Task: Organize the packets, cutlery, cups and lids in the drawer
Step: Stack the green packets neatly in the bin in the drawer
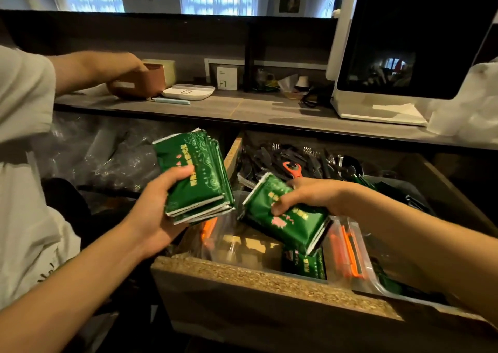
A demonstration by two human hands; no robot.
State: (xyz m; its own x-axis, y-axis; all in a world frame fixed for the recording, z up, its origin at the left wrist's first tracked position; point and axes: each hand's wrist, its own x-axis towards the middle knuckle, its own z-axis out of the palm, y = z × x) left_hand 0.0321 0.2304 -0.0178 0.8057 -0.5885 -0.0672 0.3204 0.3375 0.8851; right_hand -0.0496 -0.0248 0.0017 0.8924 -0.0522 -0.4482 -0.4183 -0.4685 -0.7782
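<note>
Left hand: curled around a thick stack of green packets, thumb across the top face, fingers beneath; stack held up above the near-left corner of the open drawer.

Right hand: clamped on a smaller bundle of green packets, thumb on the printed face, fingers over the far edge; bundle tilted, lower end down toward the drawer contents. Just right of the left-hand stack, not touching it.

Below the right hand: one more green packet lying in the drawer beside clear bags with orange parts. Beyond the right hand, toward the drawer's back: black plastic cutlery in a loose heap, with an orange-handled tool on top.

Beyond the left hand, on the counter: a second person's hand resting on a brown box, next to a white flat device. Beyond the right hand, on the same counter: a white-framed screen.
</note>
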